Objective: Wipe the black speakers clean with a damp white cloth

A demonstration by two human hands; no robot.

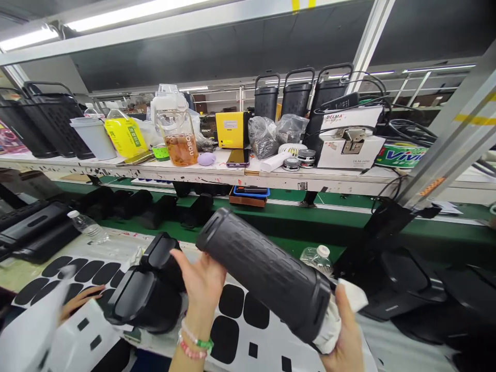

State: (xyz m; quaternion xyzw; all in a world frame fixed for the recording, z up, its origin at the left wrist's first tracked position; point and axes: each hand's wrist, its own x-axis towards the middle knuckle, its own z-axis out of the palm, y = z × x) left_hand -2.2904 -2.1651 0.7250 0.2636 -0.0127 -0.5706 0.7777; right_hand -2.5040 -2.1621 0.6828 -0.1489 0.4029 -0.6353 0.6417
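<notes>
- Item in hand: a black cylinder (267,274) with a ribbed, textured skin. It is held in the air above the near bench and tilted, its upper end toward the left and its lower end toward the right.
- Left hand (201,283): palm turned up against the underside of the cylinder near its upper end. The thumb is splayed clear of it. The fingers pass behind the cylinder and are hidden, so I cannot tell how far they curl. There are beaded bands at the wrist.
- Right hand (344,336): closed about the lower end of the cylinder, with a white cloth (351,302) bunched between palm and casing (the thumb lies along the cloth).
- Black moulded housings (145,292) lie on the bench just left of the left hand.
- White sheet of black oval pads (240,330) lies directly beneath both hands.
- Another hand (77,301) rests at the lower left, on white sheeting.
- Water bottle (87,226) lies on its side at the far left of the bench. A second bottle (318,258) shows behind the cylinder.
- Green belt (294,219) runs beyond the bench, below a cluttered shelf (341,178).
</notes>
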